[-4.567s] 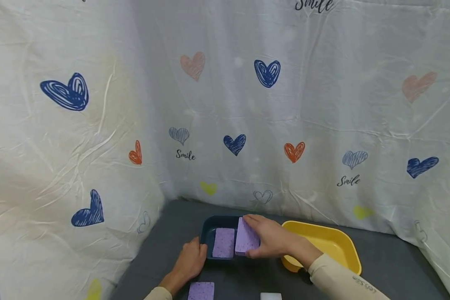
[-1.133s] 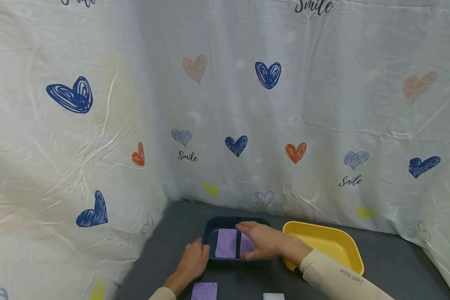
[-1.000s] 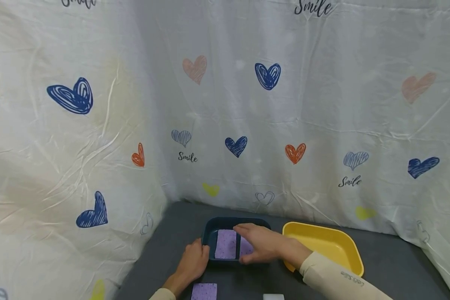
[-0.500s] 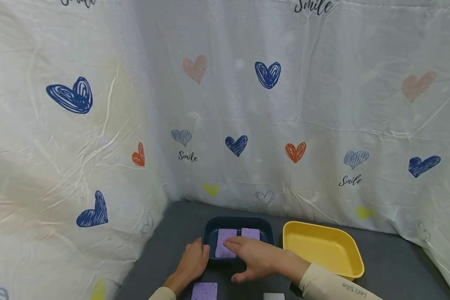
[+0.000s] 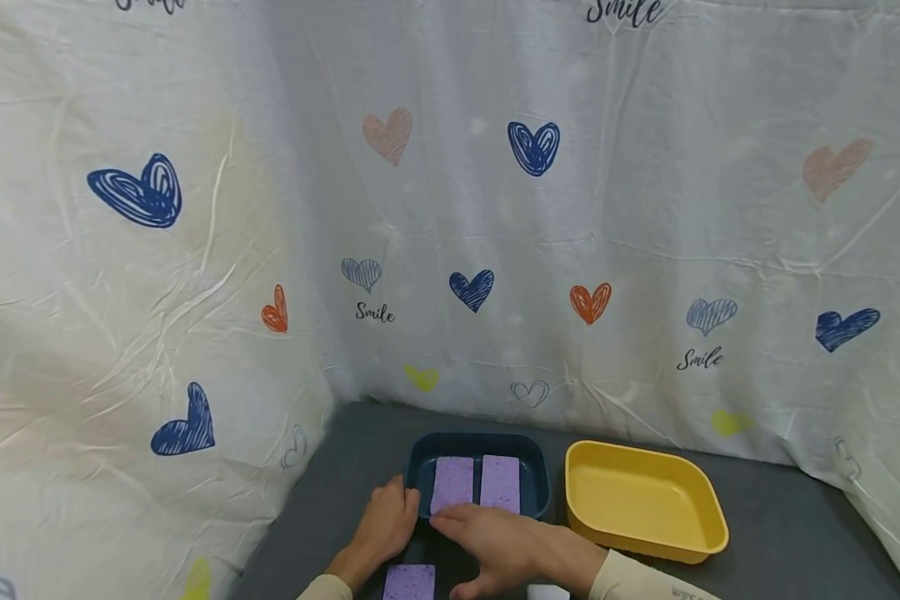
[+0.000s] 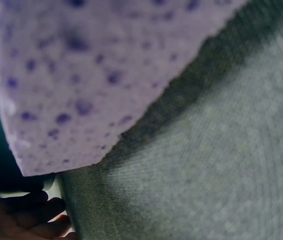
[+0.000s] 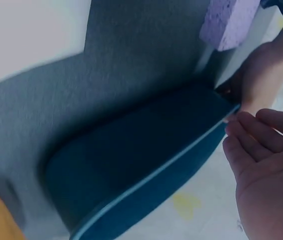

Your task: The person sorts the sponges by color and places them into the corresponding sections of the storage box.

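My left hand [image 5: 386, 517] holds the left side of a dark blue tray [image 5: 536, 479] by its wall. Inside the tray two speckled purple sponges lie side by side, a left sponge [image 5: 453, 482] and a right sponge [image 5: 501, 479]. Just in front of the tray my right hand [image 5: 498, 542] is spread with nothing in it, its fingertips overlapping the front rim. The right wrist view shows the fingers [image 7: 261, 137] of that hand extended near the tray corner. A third purple sponge [image 5: 409, 582] lies on the table close to my left forearm; it fills much of the left wrist view.
To the right of the blue tray stands a yellow tray [image 5: 645, 500]. A white block [image 5: 547, 592] sits at the bottom edge of the head view, partly behind my right forearm. A curtain [image 5: 450, 208] printed with hearts hangs behind the grey table [image 5: 787, 525].
The right hand set the second sponge into the blue tray beside the first, let go, then drew back toward the front. The left hand stayed at the tray's left side.
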Tool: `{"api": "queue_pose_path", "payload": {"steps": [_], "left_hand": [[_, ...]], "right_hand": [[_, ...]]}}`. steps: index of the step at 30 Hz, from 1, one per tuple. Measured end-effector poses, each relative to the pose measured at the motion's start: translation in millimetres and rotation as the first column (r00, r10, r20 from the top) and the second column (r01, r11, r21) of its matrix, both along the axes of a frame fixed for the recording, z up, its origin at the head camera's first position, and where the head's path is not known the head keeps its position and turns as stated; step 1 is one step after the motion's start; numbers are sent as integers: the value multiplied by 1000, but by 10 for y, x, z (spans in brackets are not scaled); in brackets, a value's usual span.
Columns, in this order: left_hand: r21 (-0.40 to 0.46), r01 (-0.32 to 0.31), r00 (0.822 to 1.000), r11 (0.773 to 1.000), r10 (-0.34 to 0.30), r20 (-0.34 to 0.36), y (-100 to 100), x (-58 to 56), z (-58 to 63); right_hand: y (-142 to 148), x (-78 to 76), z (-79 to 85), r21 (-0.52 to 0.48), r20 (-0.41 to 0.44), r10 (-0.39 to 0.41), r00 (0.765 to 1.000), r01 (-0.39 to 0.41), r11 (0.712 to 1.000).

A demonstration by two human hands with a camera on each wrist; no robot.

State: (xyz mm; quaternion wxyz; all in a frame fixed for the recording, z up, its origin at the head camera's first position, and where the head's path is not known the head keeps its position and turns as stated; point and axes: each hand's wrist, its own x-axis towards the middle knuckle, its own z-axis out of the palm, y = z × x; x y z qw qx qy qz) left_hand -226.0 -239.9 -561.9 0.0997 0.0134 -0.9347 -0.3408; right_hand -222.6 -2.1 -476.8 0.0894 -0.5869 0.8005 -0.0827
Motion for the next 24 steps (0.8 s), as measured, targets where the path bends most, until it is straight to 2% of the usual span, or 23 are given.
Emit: {"api": "queue_pose_path", "payload": {"steps": [4,11,19,20,24], "left_hand": [[-11,0,1000,1000,0,-16,-7,-2,-12],[-16,4,1000,1000,-4,-15,-13,-2,-25],[-6,1,1000,1000,-1,4,-12,-18,-34],[-4,1,1000,1000,-1,8,-11,-21,-37],[-6,-7,1000,1000,7,9,-2,-26,-43]], "right_hand": [[-52,33,-64,-18,-33,29,999,-29,999],[-137,77,-199,4,133,-11,991,10,1000],[-224,117,-387,52,233,-38,972,26,998],[-240,123,-411,54,226,-38,973,27,998],[-302,152,-507,26,108,9,994,-11,1000]]}}
